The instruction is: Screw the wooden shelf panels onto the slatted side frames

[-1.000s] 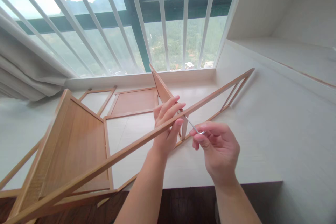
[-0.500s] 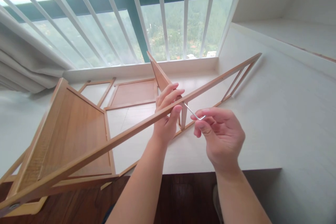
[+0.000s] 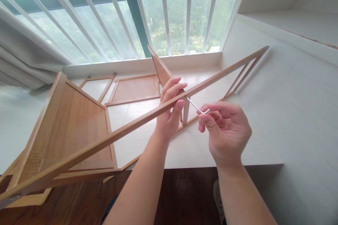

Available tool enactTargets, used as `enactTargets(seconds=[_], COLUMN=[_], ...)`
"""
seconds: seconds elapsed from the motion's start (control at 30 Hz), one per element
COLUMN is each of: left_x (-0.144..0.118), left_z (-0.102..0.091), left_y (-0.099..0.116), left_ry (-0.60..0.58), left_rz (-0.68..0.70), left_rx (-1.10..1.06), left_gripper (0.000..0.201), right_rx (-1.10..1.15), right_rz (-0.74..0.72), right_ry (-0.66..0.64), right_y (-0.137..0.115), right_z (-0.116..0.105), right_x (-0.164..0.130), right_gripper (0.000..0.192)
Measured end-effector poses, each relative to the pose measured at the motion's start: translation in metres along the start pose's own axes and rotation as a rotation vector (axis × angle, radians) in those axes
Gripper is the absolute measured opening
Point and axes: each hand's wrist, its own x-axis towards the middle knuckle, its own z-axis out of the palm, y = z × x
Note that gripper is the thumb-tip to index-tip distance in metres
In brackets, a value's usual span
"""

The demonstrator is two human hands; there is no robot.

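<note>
A long wooden rail of a frame slants across the view, from lower left to upper right. My left hand is wrapped round this rail near its middle, thumb in front and fingers behind. Between the thumb and fingertips of my right hand is a silver hex key, held by its bent end. Its long arm reaches the rail just right of my left hand, at what looks like a bolt hole. A wooden panel stands tilted behind the left hand, meeting the frame there.
At left stands a larger wooden panel. Another framed panel lies on the pale ledge. White bars cross the window behind, and a grey curtain hangs at left. Dark wooden floor lies below the ledge.
The view has tipped down slightly. Both hands keep their holds, and the hex key stays against the rail with little visible turning.
</note>
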Motion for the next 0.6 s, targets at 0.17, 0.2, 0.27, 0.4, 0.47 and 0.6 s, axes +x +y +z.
enactTargets(seconds=[0.17, 0.2, 0.27, 0.4, 0.47, 0.6], left_x=[0.0005, 0.0003, -0.0001, -0.0009, -0.0012, -0.0011], left_z=[0.0002, 0.0003, 0.0007, 0.0017, 0.0018, 0.0013], left_y=[0.0, -0.0001, -0.0005, -0.0012, -0.0011, 0.0003], left_ry=[0.008, 0.004, 0.001, 0.006, 0.008, 0.005], left_rz=[0.001, 0.0, 0.002, 0.006, 0.006, 0.006], left_rx=[-0.021, -0.029, -0.038, -0.02, -0.015, -0.005], left_gripper=[0.04, 0.04, 0.041, 0.042, 0.041, 0.04], right_rx=[-0.016, -0.021, -0.032, -0.055, -0.064, -0.089], right_rz=[-0.002, -0.006, -0.009, -0.013, -0.02, -0.008], right_ry=[-0.005, -0.004, -0.004, -0.004, -0.001, 0.007], right_y=[-0.0016, -0.0018, -0.0017, 0.0001, 0.0015, 0.0031], right_z=[-0.001, -0.0012, -0.0015, -0.0017, -0.0023, -0.0037], right_x=[-0.0016, -0.002, -0.0024, -0.0021, -0.0019, -0.0021], right_gripper=[0.021, 0.021, 0.021, 0.019, 0.018, 0.017])
